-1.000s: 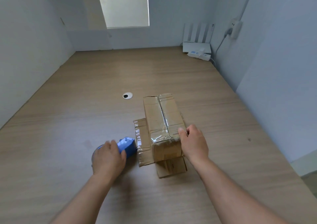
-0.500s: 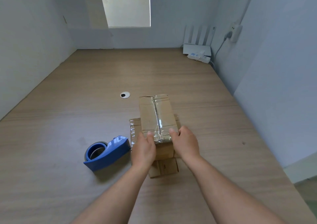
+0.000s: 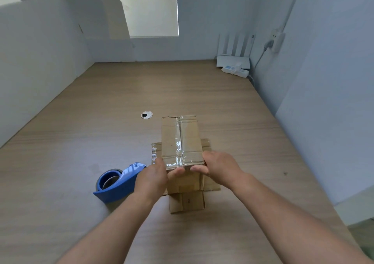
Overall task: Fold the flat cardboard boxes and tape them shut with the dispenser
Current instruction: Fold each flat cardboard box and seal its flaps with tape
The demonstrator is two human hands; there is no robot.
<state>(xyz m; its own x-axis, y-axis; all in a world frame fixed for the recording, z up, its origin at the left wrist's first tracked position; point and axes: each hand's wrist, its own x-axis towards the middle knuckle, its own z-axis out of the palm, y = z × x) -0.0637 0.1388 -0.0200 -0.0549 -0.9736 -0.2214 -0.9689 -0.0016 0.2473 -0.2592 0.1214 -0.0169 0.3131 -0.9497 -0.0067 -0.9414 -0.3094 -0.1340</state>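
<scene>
Gripping the taped box (image 3: 182, 140) are both hands (image 3: 150, 179) (image 3: 220, 167).

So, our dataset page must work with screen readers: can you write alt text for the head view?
A left hand and a right hand grip the near end of a taped cardboard box, over flat cardboard on a wooden table. A blue tape dispenser lies beside the left hand.

mark: single dark character, probably "8" | on: cardboard flap (image 3: 194, 202) nearest camera | strip (image 3: 235, 71) label: too blurred
</scene>
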